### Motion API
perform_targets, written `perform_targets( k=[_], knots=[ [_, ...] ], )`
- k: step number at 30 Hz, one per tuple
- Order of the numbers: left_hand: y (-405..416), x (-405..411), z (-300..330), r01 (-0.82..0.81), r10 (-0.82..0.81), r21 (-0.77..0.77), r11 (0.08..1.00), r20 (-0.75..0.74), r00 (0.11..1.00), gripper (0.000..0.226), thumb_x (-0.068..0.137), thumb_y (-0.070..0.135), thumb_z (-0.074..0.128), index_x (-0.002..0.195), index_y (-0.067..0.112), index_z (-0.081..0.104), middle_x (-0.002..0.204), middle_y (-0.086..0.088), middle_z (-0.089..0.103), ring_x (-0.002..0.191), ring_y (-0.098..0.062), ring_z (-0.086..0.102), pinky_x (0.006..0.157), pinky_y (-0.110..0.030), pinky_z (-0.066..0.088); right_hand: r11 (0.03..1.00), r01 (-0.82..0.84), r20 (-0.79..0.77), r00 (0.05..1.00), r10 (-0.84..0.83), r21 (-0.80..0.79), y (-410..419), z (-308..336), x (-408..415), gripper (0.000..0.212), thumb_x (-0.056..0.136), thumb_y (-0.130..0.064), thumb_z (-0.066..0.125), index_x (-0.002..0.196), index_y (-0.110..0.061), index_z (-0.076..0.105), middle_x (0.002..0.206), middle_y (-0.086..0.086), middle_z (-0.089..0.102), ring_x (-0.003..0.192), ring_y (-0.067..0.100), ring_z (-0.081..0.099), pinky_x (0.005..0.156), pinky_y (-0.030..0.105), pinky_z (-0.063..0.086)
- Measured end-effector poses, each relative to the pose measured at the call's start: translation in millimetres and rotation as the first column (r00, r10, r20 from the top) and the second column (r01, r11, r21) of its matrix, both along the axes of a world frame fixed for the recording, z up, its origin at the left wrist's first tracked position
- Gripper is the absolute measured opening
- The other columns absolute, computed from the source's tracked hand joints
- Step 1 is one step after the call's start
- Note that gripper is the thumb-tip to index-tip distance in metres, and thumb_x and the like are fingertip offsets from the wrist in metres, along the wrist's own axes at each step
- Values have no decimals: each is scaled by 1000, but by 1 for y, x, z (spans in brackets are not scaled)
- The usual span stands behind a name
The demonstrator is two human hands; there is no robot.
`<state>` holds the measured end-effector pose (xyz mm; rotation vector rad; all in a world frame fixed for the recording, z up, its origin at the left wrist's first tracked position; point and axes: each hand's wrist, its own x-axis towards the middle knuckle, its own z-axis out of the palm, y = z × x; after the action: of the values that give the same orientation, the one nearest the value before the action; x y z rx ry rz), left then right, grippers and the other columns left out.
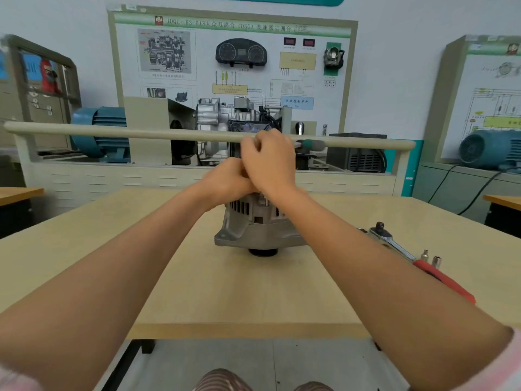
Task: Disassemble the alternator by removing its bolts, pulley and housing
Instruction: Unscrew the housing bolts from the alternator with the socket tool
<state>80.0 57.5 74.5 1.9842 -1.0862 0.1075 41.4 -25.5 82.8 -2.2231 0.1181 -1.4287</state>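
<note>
A silver alternator (253,227) stands on the wooden table (197,277) with its black pulley (262,252) facing down. My right hand (269,159) is above it, gripping a screwdriver whose green and grey handle (308,144) sticks out to the right. My left hand (228,180) rests on top of the alternator, just under and touching the right hand, with its fingers curled. The screwdriver's tip and the top of the alternator are hidden behind both hands.
A ratchet wrench (400,249) with a red handle lies on the table to the right, with two small sockets (430,258) beside it. Beyond the table stands a training bench with a beige rail (141,131), a gearbox and blue motors.
</note>
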Motion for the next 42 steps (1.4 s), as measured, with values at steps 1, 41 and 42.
perform_targets(
  k=[1, 41, 42],
  knots=[
    [1, 1, 0, 20, -20, -1, 1000, -33, 999, 4, 86, 9, 65, 86, 12, 67, 84, -6, 71, 85, -17, 66, 90, -39, 52, 981, -139, 13, 990, 138, 134, -3, 4, 0, 42, 93, -21, 45, 52, -14, 37, 57, -2, 40, 70, 19, 44, 73, 33, 37],
    [1, -8, 1, -67, 65, 87, 994, 27, 998, 47, 72, 30, 63, 111, 3, 62, 105, -19, 67, 104, -36, 61, 92, -52, 49, 956, 222, 5, 974, -225, -192, -5, -2, 3, 27, 91, -27, 42, 75, -10, 57, 83, 6, 54, 87, 21, 48, 91, 36, 33],
    [1, -8, 1, -67, 66, 90, 994, 13, 998, 49, 68, 35, 64, 107, 5, 65, 102, -18, 69, 102, -34, 62, 92, -52, 49, 969, 172, 4, 985, -174, -177, -7, 1, 3, 30, 90, -25, 44, 63, -13, 48, 71, 1, 49, 77, 18, 46, 85, 35, 36]
  ],
)
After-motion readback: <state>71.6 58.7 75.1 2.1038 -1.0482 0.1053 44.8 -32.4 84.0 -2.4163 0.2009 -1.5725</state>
